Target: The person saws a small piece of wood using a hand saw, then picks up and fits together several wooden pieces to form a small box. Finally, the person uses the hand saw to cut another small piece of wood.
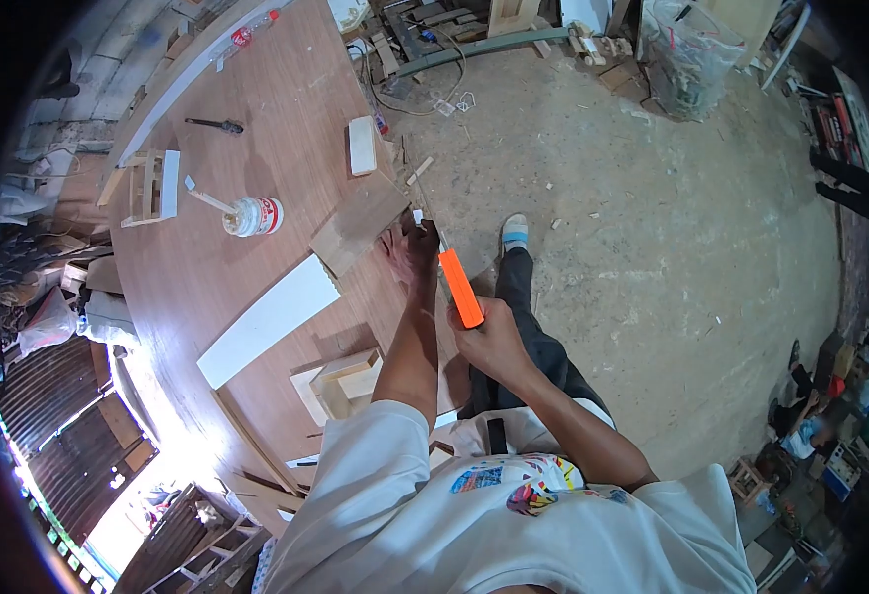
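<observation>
My left hand (pixel 413 252) is at the table's right edge, beside a flat brown board (pixel 360 223). Its fingers are closed around a small white piece (pixel 418 215), of which only the end shows. My right hand (pixel 489 335) grips an orange tool (pixel 460 289) with a thin metal part reaching toward the left hand; its exact kind is not clear. A long white panel (pixel 268 322) lies left of my left forearm. Nearer my body, an open wooden box frame (pixel 345 384) rests on the table.
On the table (pixel 296 129) are a labelled jar (pixel 253 216) with a stick in it, a dark brush-like tool (pixel 215 126), a white block (pixel 362 146), a slatted wooden frame (pixel 147 188) and a bottle (pixel 246 35). A clear bag (pixel 690 59) and wood scraps stand on the floor.
</observation>
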Motion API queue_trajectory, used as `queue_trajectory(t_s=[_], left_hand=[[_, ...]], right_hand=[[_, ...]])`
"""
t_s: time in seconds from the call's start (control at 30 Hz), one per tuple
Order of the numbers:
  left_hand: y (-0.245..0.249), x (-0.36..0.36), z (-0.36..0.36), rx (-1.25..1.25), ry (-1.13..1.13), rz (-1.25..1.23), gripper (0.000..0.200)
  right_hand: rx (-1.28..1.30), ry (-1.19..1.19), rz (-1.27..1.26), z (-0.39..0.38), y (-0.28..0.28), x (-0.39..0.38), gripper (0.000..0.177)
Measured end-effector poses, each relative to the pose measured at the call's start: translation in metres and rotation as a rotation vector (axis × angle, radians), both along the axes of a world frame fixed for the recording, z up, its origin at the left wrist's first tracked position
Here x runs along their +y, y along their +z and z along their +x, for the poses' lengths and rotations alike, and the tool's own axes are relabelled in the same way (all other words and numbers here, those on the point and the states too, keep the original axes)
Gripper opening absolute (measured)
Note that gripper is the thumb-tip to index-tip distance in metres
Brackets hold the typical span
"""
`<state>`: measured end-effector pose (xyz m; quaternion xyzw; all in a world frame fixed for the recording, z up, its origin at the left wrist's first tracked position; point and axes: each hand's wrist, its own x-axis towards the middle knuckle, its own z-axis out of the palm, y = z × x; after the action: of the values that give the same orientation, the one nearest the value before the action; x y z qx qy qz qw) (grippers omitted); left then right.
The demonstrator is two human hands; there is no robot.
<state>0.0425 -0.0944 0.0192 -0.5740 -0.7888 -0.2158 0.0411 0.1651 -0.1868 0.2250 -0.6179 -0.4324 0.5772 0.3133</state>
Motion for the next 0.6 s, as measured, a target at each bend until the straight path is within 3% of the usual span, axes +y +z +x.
queue_trajectory(t_s=[0.2, 0.27, 0.33, 0.43, 0.47, 0.53, 0.6], left_hand=[[-0.013, -0.004, -0.002, 0.047, -0.025, 0.037, 0.018], [-0.024, -0.001, -0.007, 0.057, -0.026, 0.059, 0.018], [-0.039, -0.007, -0.016, -0.121, -0.047, -0.139, 0.016], [-0.054, -0.011, -0.022, -0.121, -0.073, -0.071, 0.014], [-0.036, -0.007, -0.020, -0.120, -0.074, -0.073, 0.014], [-0.004, 0.004, -0.017, -0.347, 0.041, -0.504, 0.013], [-0.058, 0.000, -0.023, -0.337, 0.055, -0.407, 0.013]], right_hand=[[-0.057, 0.071, -0.028, 0.000, 0.018, -0.009, 0.021], [-0.069, 0.048, 0.036, -0.001, 0.015, -0.011, 0.028], [-0.044, 0.055, 0.021, -0.004, 0.018, -0.012, 0.028], [-0.039, 0.072, -0.010, -0.004, 0.023, -0.013, 0.027], [-0.056, 0.089, -0.019, -0.004, 0.024, -0.013, 0.026], [-0.050, 0.077, -0.004, -0.004, 0.020, -0.015, 0.025], [-0.048, 0.063, 0.010, -0.001, 0.015, -0.016, 0.023]])
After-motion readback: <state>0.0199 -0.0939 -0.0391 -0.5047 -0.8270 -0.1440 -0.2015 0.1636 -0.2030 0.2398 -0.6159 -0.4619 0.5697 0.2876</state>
